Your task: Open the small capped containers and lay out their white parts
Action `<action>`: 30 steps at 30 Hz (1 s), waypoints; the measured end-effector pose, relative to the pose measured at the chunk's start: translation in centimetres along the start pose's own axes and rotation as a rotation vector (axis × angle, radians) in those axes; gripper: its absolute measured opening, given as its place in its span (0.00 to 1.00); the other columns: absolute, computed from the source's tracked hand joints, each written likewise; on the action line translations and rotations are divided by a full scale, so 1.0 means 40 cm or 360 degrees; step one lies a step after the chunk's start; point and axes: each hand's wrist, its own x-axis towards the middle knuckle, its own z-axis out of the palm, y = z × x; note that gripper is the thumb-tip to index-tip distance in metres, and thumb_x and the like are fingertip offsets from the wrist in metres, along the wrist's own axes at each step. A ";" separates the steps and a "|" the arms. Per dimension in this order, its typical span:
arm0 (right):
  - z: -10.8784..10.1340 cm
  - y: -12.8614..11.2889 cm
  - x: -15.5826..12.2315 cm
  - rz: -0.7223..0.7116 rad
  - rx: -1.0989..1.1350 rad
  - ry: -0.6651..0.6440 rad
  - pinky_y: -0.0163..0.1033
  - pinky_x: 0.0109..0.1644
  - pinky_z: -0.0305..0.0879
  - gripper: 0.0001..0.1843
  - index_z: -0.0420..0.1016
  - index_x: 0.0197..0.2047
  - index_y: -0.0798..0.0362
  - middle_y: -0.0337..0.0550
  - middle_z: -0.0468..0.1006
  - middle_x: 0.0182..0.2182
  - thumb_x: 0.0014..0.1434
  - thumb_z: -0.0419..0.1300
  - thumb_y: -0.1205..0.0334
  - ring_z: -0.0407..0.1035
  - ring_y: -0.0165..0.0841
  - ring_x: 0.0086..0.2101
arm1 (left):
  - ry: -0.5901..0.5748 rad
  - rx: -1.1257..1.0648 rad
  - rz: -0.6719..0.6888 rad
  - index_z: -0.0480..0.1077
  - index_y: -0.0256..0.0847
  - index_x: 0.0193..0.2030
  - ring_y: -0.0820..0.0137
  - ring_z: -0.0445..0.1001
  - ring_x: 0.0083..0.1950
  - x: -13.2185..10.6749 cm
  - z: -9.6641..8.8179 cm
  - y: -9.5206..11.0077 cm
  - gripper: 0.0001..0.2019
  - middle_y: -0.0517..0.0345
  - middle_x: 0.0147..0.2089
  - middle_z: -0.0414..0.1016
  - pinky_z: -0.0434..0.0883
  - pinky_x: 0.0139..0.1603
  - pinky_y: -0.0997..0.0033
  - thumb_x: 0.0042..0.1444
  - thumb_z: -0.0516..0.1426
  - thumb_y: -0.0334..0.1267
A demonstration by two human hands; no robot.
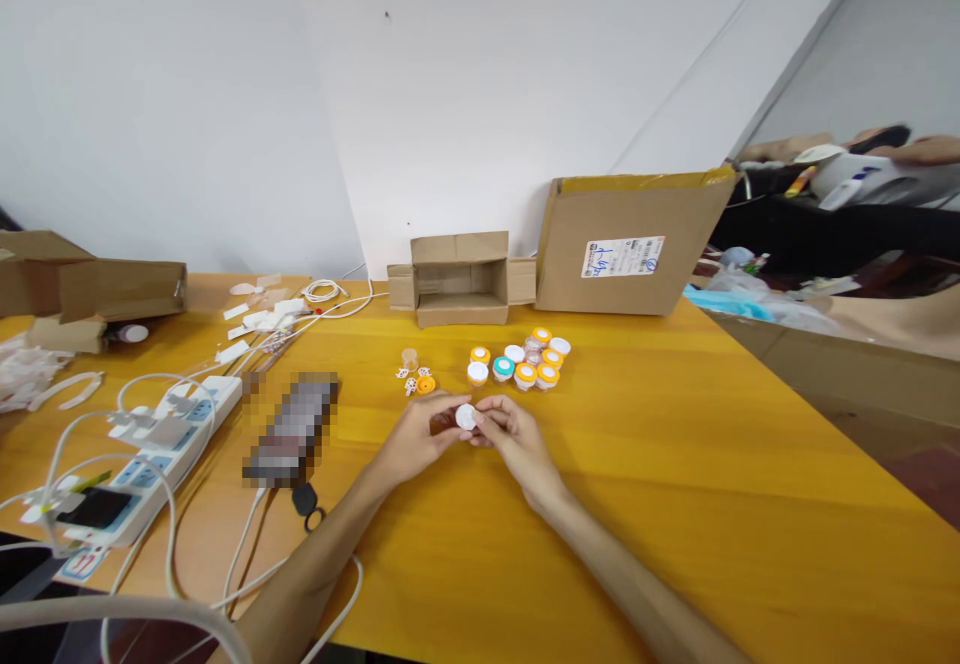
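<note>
My left hand (420,436) and my right hand (514,439) meet over the yellow table (675,464), both closed around a small jar with a white lid (466,417). The lid faces up between my fingertips. Just beyond my hands stands a cluster of several small jars (525,359) with orange, white and teal lids. To its left lie an orange lid (426,384), a small clear open jar (409,358) and a few tiny white pieces (409,378).
A small open cardboard box (461,279) and a larger box (630,244) stand at the back by the wall. A power strip (161,454) with cables, a blurred dark object (292,429) and paper scraps lie to the left. Another person's arm (877,169) is at far right.
</note>
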 end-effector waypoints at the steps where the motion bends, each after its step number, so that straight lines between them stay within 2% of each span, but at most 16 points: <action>1: -0.001 -0.001 0.001 0.0008 -0.0038 0.0001 0.39 0.36 0.73 0.29 0.70 0.32 0.50 0.39 0.81 0.28 0.38 0.74 0.38 0.76 0.33 0.27 | 0.0002 0.0000 -0.0014 0.78 0.41 0.51 0.64 0.77 0.41 0.000 0.000 -0.001 0.17 0.52 0.42 0.80 0.75 0.49 0.61 0.54 0.65 0.41; 7: -0.002 -0.001 0.000 -0.0071 -0.0292 -0.0048 0.39 0.32 0.73 0.29 0.65 0.33 0.49 0.39 0.81 0.26 0.43 0.69 0.34 0.76 0.36 0.28 | 0.0002 -0.0137 -0.0073 0.77 0.39 0.53 0.63 0.77 0.44 0.002 -0.001 -0.001 0.19 0.49 0.45 0.80 0.74 0.52 0.60 0.56 0.63 0.43; 12: 0.002 0.009 -0.004 -0.0205 -0.0453 -0.0078 0.38 0.30 0.71 0.23 0.63 0.33 0.47 0.37 0.79 0.26 0.51 0.66 0.39 0.75 0.34 0.28 | -0.0010 -0.0240 -0.0104 0.77 0.39 0.52 0.62 0.78 0.46 0.004 -0.003 0.000 0.18 0.48 0.47 0.81 0.74 0.54 0.59 0.57 0.62 0.43; 18: 0.000 0.014 -0.003 -0.0321 -0.0666 -0.0043 0.36 0.27 0.68 0.16 0.63 0.35 0.47 0.38 0.77 0.30 0.55 0.61 0.47 0.73 0.33 0.26 | -0.0006 -0.0363 -0.0169 0.77 0.38 0.50 0.63 0.79 0.45 0.005 -0.001 -0.009 0.17 0.48 0.46 0.82 0.74 0.53 0.61 0.56 0.63 0.43; 22: -0.007 0.010 -0.007 -0.0543 -0.0910 0.0044 0.38 0.30 0.67 0.10 0.63 0.38 0.47 0.37 0.77 0.31 0.58 0.58 0.53 0.72 0.32 0.26 | -0.0037 -0.0379 -0.0193 0.77 0.38 0.48 0.64 0.79 0.45 0.006 -0.001 -0.007 0.16 0.49 0.44 0.82 0.74 0.51 0.63 0.56 0.63 0.44; 25: -0.014 0.011 -0.008 -0.0655 -0.1043 0.0035 0.38 0.32 0.68 0.06 0.64 0.39 0.47 0.37 0.77 0.32 0.60 0.56 0.56 0.71 0.33 0.26 | -0.0108 -0.0398 -0.0214 0.78 0.38 0.45 0.64 0.79 0.45 0.006 -0.002 -0.001 0.15 0.49 0.45 0.82 0.74 0.51 0.64 0.56 0.63 0.46; 28: -0.020 0.016 -0.005 -0.0806 -0.1181 0.0034 0.39 0.35 0.69 0.03 0.67 0.38 0.47 0.40 0.77 0.34 0.62 0.54 0.59 0.73 0.35 0.31 | -0.0150 -0.0440 -0.0248 0.79 0.37 0.42 0.64 0.79 0.44 0.007 -0.003 0.003 0.16 0.49 0.44 0.83 0.74 0.51 0.64 0.55 0.64 0.49; 30: -0.022 0.017 -0.005 -0.0894 -0.1282 0.0042 0.40 0.37 0.70 0.04 0.69 0.36 0.47 0.42 0.76 0.34 0.62 0.53 0.61 0.73 0.37 0.34 | -0.0153 -0.0476 -0.0270 0.79 0.37 0.41 0.64 0.79 0.44 0.008 -0.004 0.004 0.17 0.49 0.43 0.83 0.74 0.52 0.64 0.53 0.65 0.50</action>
